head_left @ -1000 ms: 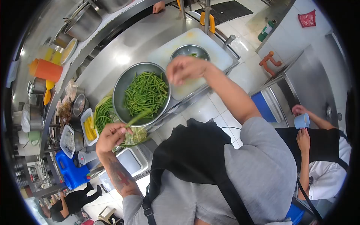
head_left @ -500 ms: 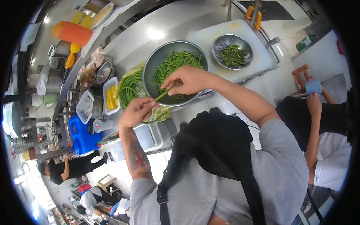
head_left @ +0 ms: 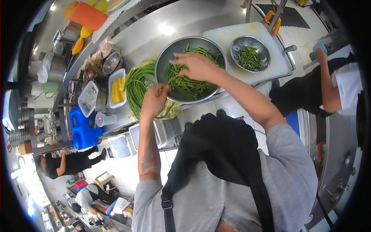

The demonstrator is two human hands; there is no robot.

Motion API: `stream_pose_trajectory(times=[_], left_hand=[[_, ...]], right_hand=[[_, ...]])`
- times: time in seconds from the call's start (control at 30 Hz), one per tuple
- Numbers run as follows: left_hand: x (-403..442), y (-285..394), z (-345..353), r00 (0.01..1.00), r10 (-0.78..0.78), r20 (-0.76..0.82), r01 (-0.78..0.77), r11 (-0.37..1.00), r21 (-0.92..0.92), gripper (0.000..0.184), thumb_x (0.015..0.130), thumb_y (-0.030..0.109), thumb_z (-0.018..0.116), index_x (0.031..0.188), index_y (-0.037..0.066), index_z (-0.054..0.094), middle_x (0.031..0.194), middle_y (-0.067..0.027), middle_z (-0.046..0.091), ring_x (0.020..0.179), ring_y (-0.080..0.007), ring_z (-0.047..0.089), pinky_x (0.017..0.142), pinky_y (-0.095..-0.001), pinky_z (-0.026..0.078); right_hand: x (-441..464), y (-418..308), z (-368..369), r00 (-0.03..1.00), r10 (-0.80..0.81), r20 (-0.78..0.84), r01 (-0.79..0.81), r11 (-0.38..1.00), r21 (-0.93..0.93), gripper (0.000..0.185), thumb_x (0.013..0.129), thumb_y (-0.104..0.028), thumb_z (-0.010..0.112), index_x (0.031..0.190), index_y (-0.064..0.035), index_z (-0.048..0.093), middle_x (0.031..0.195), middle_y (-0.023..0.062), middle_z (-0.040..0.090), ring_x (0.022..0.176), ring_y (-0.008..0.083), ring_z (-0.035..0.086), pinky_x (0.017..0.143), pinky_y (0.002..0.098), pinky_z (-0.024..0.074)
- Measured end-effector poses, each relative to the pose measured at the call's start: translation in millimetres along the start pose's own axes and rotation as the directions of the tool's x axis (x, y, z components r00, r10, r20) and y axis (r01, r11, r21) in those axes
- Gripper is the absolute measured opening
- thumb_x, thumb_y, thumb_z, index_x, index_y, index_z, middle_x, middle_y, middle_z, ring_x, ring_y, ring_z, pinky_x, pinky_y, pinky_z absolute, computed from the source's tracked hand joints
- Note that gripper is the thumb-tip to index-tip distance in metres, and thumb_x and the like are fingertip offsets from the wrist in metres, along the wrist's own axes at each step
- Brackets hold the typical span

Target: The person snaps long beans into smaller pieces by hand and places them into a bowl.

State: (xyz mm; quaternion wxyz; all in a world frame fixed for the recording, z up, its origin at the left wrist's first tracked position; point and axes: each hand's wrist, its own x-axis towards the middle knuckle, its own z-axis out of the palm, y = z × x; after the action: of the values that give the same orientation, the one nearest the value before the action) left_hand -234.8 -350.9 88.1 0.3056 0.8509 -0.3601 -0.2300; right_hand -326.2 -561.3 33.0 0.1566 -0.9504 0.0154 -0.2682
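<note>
Pieces of cut green bean [head_left: 189, 83] lie heaped inside a wide, round, grey metal bowl [head_left: 172, 50] on the stainless-steel bench [head_left: 143, 36]. The right hand [head_left: 199, 66] is over them, fingers loosely spread; contact cannot be told. At the bowl's left rim, the left hand [head_left: 155, 99] has thumb and fingers pressed together, though whether anything is pinched is unclear. Long, uncut green beans [head_left: 135, 91] lie just beside it. A smaller round metal bowl [head_left: 249, 41], on a white cutting board [head_left: 218, 36], holds more pieces.
</note>
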Motion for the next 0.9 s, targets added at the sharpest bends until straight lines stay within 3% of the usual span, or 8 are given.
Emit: stream_pose_trajectory(times=[0.03,0.1,0.47,0.53,0.57,0.67,0.87,0.9], left_hand=[[1.4,0.4,-0.2,0.999,0.017,0.046,-0.012,0.995,-0.099,0.025,0.100,0.019,0.057,0.100,-0.002,0.071,0.072,-0.0083,0.067,0.063,-0.0118,0.058,0.061,-0.0280,0.046],[5.1,-1.4,2.5,0.992,0.016,0.124,0.011,0.976,-0.216,0.025,0.101,0.020,0.057,0.101,-0.001,0.071,0.068,-0.0041,0.063,0.061,-0.0086,0.053,0.058,-0.0257,0.043],[4.8,1.4,18.6,0.972,0.015,0.235,0.079,0.920,-0.385,0.024,0.102,0.019,0.056,0.102,0.000,0.071,0.063,0.0004,0.058,0.057,-0.0044,0.050,0.052,-0.0222,0.040],[5.7,8.6,30.2,0.999,-0.030,0.034,0.031,0.999,-0.017,0.024,0.098,0.019,0.059,0.096,-0.001,0.073,0.066,-0.0117,0.066,0.060,-0.0174,0.063,0.058,-0.0314,0.048],[5.9,10.8,39.2,0.993,0.069,-0.096,-0.053,0.985,0.164,0.025,0.094,0.020,0.061,0.092,-0.001,0.074,0.076,-0.0230,0.068,0.073,-0.0340,0.070,0.069,-0.0408,0.052],[4.7,20.8,41.7,0.991,-0.028,-0.134,0.054,0.979,0.197,0.026,0.093,0.022,0.060,0.093,0.000,0.074,0.083,-0.0261,0.068,0.081,-0.0420,0.068,0.074,-0.0450,0.052],[4.7,1.0,21.7,0.997,0.006,-0.077,-0.006,1.000,-0.001,0.024,0.097,0.020,0.060,0.098,0.000,0.074,0.071,-0.0130,0.067,0.064,-0.0158,0.062,0.063,-0.0314,0.049],[2.4,6.4,16.9,0.999,-0.042,0.026,0.045,0.992,-0.120,0.026,0.099,0.021,0.059,0.101,0.000,0.072,0.068,-0.0093,0.065,0.063,-0.0133,0.060,0.062,-0.0286,0.048]], right_hand=[[3.9,2.0,-15.4,0.992,-0.003,0.125,-0.035,0.952,0.303,0.043,0.083,-0.015,0.072,0.126,-0.0124,0.068,0.125,0.0155,0.067,0.102,0.0302,0.070,0.089,0.0397,0.0560],[11.8,-5.2,-41.6,0.897,-0.061,0.438,-0.248,0.751,0.611,0.036,0.083,-0.020,0.076,0.118,-0.0134,0.073,0.110,0.0119,0.074,0.098,0.0239,0.071,0.087,0.0359,0.0552],[-9.8,2.7,-35.4,0.912,0.010,0.411,-0.316,0.658,0.684,0.019,0.079,-0.015,0.074,0.093,-0.0032,0.077,0.084,0.0123,0.075,0.080,0.0216,0.073,0.070,0.0358,0.0567],[-13.3,-19.6,-25.2,0.982,0.056,0.179,-0.087,0.982,0.168,0.011,0.075,-0.007,0.069,0.081,0.0000,0.073,0.080,0.0163,0.073,0.079,0.0286,0.073,0.070,0.0400,0.0579],[-19.4,-26.6,-4.9,0.993,0.100,0.061,-0.103,0.994,0.048,0.008,0.072,-0.004,0.066,0.076,0.0003,0.070,0.080,0.0192,0.071,0.079,0.0347,0.072,0.071,0.0446,0.0581],[-8.2,-0.6,20.6,0.982,0.130,0.139,-0.127,0.991,-0.031,0.009,0.073,-0.003,0.066,0.080,0.0004,0.071,0.086,0.0203,0.071,0.081,0.0358,0.072,0.072,0.0453,0.0587],[-2.0,-3.8,-19.8,0.991,-0.092,-0.094,0.125,0.877,0.464,0.029,0.076,-0.018,0.078,0.104,-0.0111,0.077,0.101,0.0121,0.075,0.091,0.0313,0.072,0.086,0.0405,0.0556],[4.0,-7.7,-32.6,0.982,-0.067,0.174,-0.033,0.856,0.516,0.029,0.077,-0.018,0.078,0.105,-0.0111,0.077,0.101,0.0105,0.075,0.089,0.0299,0.072,0.084,0.0391,0.0554]])
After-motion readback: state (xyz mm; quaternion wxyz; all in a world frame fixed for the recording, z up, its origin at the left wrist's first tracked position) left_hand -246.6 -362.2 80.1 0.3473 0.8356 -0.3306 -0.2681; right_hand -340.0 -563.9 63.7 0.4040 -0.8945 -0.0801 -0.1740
